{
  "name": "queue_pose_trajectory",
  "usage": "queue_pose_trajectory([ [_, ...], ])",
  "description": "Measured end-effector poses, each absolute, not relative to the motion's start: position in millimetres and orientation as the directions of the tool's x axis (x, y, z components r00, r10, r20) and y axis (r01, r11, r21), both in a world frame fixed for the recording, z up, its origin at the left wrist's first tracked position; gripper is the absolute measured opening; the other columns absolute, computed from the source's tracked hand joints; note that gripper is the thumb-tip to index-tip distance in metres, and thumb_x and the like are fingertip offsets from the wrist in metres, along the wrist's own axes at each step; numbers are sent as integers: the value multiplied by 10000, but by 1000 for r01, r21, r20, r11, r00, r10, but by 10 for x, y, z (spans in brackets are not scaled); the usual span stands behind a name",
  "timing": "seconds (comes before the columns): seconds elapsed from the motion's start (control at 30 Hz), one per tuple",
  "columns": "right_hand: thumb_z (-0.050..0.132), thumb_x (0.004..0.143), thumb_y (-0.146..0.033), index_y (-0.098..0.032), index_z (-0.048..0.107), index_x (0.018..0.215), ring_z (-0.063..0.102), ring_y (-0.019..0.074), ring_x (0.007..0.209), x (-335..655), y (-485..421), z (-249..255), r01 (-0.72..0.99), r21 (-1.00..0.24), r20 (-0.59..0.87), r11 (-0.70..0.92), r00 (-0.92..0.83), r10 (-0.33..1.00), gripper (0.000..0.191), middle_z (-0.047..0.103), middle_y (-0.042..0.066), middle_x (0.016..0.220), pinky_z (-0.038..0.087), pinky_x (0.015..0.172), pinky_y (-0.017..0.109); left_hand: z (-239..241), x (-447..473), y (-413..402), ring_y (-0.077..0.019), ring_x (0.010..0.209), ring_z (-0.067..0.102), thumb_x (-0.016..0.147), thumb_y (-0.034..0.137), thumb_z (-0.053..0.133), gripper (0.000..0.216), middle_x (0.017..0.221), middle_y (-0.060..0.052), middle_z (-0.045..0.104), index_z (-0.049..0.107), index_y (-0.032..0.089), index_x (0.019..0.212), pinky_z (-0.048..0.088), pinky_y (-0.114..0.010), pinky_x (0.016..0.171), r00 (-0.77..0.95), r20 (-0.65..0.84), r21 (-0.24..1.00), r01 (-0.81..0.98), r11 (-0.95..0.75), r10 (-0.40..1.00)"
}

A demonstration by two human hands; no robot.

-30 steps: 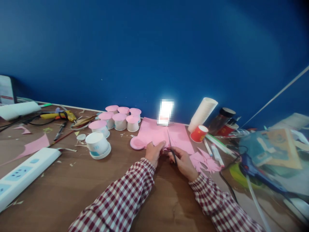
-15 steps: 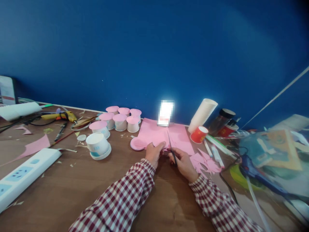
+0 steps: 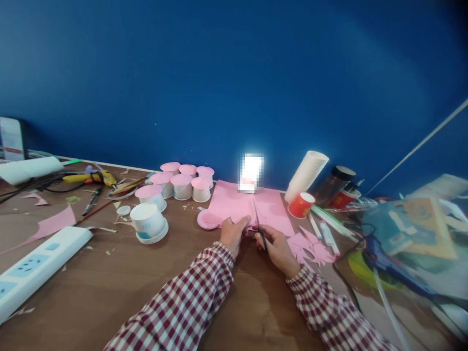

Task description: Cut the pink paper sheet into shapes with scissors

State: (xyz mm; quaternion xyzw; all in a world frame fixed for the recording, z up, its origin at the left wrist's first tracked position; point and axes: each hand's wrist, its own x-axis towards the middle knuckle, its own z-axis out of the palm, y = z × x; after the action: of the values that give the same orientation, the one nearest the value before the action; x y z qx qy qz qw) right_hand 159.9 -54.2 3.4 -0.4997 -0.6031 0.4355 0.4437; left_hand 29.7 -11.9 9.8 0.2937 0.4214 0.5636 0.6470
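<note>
My right hand (image 3: 276,248) is closed round the handles of a pair of scissors (image 3: 257,214), blades pointing away from me. Close beside it, my left hand (image 3: 234,235) pinches a piece of pink paper (image 3: 239,212), thumb on top. The scissor blades lie at the paper's right side; whether they bite into it cannot be made out. Under and behind both hands lies a larger pink sheet (image 3: 276,204). Round pink discs (image 3: 207,219) rest just left of my left hand.
Several paper cups topped with pink discs (image 3: 181,181) stand at the back left, a plain white cup (image 3: 147,219) before them. A red cup (image 3: 302,204), stacked cups (image 3: 307,173) and pink scraps (image 3: 314,246) lie right. A power strip (image 3: 40,268) and blue glue gun (image 3: 387,261) flank the table.
The view has shifted very slightly. Both hands, the scissors and the pink paper stay in nearly the same place.
</note>
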Motion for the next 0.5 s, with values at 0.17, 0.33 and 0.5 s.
queue_pose_trajectory([
  [0.17, 568, 831, -412, -132, 596, 1103, 490, 118, 550, 1598, -540, 17, 201, -974, 88, 107, -101, 991, 392, 517, -19, 603, 416, 519, 238, 114, 288, -125, -61, 363, 396, 572, 277, 734, 252, 404, 48, 458, 525, 137, 574, 288, -199, 374, 23, -231, 847, -486, 213, 973],
  [0.33, 574, 829, -403, -137, 604, 1091, 488, 118, 554, 1597, -538, 3, 186, -976, 91, 110, -105, 990, 375, 530, -15, 621, 418, 528, 239, 102, 287, -119, -60, 359, 392, 570, 282, 737, 252, 397, 51, 452, 533, 134, 584, 302, -199, 375, 44, -230, 836, -502, 221, 972],
  [0.5, 574, 824, -412, -136, 608, 1084, 482, 119, 543, 1586, -554, 34, 187, -978, 74, 91, -97, 992, 380, 511, -23, 595, 419, 525, 243, 88, 292, -110, -64, 359, 394, 585, 273, 723, 234, 391, 48, 453, 535, 134, 579, 306, -204, 382, 45, -230, 836, -502, 221, 972],
])
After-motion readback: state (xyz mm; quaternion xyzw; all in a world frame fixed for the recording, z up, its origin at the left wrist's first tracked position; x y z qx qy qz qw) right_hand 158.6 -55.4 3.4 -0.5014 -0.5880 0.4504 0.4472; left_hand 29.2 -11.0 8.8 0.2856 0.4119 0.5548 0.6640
